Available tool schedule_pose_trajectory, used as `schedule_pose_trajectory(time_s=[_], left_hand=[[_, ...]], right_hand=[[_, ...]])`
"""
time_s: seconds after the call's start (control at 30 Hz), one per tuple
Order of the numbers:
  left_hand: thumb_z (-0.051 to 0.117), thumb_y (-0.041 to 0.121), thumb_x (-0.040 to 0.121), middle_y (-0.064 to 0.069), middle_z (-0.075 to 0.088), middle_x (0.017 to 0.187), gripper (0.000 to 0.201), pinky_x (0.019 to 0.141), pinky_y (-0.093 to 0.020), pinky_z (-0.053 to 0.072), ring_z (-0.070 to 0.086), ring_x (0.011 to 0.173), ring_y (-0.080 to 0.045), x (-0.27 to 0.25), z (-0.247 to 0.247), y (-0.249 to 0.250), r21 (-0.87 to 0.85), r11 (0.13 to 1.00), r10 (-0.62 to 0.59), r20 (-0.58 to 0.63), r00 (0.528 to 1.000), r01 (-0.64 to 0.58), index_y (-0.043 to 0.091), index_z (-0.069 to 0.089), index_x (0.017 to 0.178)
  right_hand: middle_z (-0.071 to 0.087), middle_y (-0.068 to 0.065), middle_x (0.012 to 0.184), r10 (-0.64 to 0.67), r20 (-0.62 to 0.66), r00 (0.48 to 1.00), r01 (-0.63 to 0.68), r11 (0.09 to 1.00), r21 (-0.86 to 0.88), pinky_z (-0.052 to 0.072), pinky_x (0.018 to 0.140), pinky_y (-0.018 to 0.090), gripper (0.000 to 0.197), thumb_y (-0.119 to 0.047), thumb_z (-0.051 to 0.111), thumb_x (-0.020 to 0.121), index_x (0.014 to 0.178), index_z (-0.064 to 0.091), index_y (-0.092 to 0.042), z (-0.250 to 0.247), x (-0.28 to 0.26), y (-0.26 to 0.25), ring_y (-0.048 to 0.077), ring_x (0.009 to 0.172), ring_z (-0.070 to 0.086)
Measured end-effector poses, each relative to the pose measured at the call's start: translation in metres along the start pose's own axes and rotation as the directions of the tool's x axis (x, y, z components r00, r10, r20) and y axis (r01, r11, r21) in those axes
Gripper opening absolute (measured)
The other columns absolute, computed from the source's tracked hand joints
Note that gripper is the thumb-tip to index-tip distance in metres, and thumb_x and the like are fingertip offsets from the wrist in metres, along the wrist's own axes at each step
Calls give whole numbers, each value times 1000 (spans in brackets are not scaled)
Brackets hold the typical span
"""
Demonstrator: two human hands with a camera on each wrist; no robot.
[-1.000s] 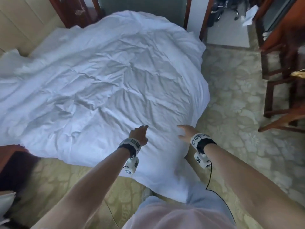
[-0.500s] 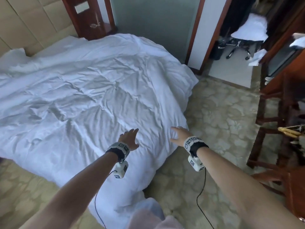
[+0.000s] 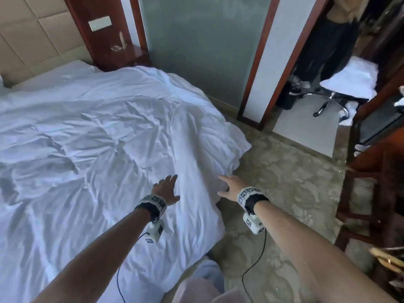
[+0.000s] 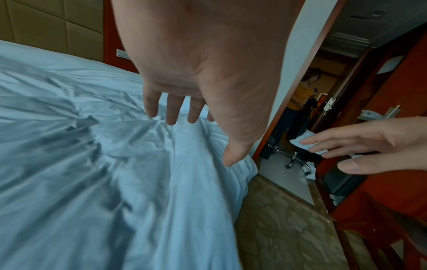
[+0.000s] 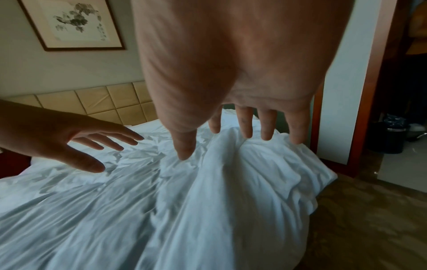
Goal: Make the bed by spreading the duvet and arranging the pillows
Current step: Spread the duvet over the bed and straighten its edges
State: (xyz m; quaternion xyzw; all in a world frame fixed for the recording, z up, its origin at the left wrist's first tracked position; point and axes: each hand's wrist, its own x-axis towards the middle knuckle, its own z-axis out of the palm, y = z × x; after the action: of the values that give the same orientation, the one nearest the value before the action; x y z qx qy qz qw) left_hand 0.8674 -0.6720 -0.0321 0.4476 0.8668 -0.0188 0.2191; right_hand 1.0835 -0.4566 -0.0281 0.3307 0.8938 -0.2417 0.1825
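The white duvet (image 3: 91, 149) covers the bed and is creased all over, with a long ridge running away from the viewer near its right side. Its near right corner hangs over the bed's edge toward the patterned carpet (image 3: 284, 182), and its far right corner bunches into soft folds that reach the floor.

Both forearms stretch forward over that near corner, each with a marker-covered wristband. The left hand (image 3: 165, 190) is above the duvet, palm down, with its 4 fingers (image 4: 172, 111) straight and slightly apart and the thumb out to the side; whether it touches the cloth cannot be told. The right hand (image 3: 229, 186) reaches over the duvet's right edge, palm down, fingers (image 5: 245, 122) spread and straight, holding nothing.

Farther off, a padded beige headboard (image 3: 32, 36) stands behind the bed beside a red-brown wooden panel (image 3: 102, 29). To the right a doorway shows a swivel chair (image 3: 347, 84) with white cloth on it.
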Motion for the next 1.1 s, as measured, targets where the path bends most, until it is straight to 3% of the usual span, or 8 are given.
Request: schedule_pose_trajectory(time_s=[0.27,0.37,0.5,0.6,0.77,0.9,1.03,1.1], left_hand=[[64,48,89,0,27,162,92,112,-45,37,39,142,-27,165,-81,114,-53,996,-73,-47,996,70,24,11,160],[65,48,87,-2,28,161,94,112,-46,38,40,140,-28,227,-84,143,-92,985,-151,-18,988,148,22,11,160],[66,46,87,-3,33,158,91,108,-49,42,45,136,-30,289,-84,184,-165,944,-289,5,957,286,20,15,158],[66,47,87,-5,34,158,92,108,-49,42,46,135,-32,324,-88,214,-222,901,-373,47,927,374,20,15,159],[64,51,89,-3,27,163,93,112,-48,38,40,142,-30,384,-109,240,-308,802,-513,84,854,512,23,11,161],[65,56,87,-2,27,163,97,113,-50,38,37,144,-29,465,-109,230,-394,711,-593,110,798,583,24,10,161],[64,60,86,-2,23,164,101,112,-49,38,35,145,-30,538,-112,223,-421,645,-629,183,756,638,24,8,161],[66,60,86,-4,23,164,101,112,-50,38,34,145,-30,566,-117,227,-442,602,-652,210,729,665,23,9,161]], right_hand=[[29,9,164,-68,50,996,73,993,-89,33,118,54,81,-62,63,86,156,28,-41,-154,148,122,33,150,28],[38,12,158,-127,69,990,136,978,-155,38,114,51,85,-69,61,80,155,28,-45,-186,226,168,35,146,35],[22,9,167,-220,172,960,255,944,-211,32,118,54,87,-65,63,84,158,21,-44,-234,304,214,33,152,24],[23,3,166,-277,247,928,347,885,-309,29,119,55,82,-59,64,88,158,24,-43,-280,347,238,32,151,24],[8,1,170,-339,341,877,457,809,-370,18,121,60,83,-52,68,90,157,20,-48,-343,434,247,30,156,9],[1,-1,171,-451,410,793,607,644,-466,15,120,62,88,-55,69,88,157,14,-50,-369,528,228,32,156,3],[-6,-2,171,-483,492,724,690,519,-504,8,121,65,93,-50,74,86,157,13,-49,-385,603,206,33,156,-7],[-8,-2,171,-495,546,676,735,414,-536,6,121,66,95,-49,76,85,158,14,-48,-397,635,192,33,156,-10]])
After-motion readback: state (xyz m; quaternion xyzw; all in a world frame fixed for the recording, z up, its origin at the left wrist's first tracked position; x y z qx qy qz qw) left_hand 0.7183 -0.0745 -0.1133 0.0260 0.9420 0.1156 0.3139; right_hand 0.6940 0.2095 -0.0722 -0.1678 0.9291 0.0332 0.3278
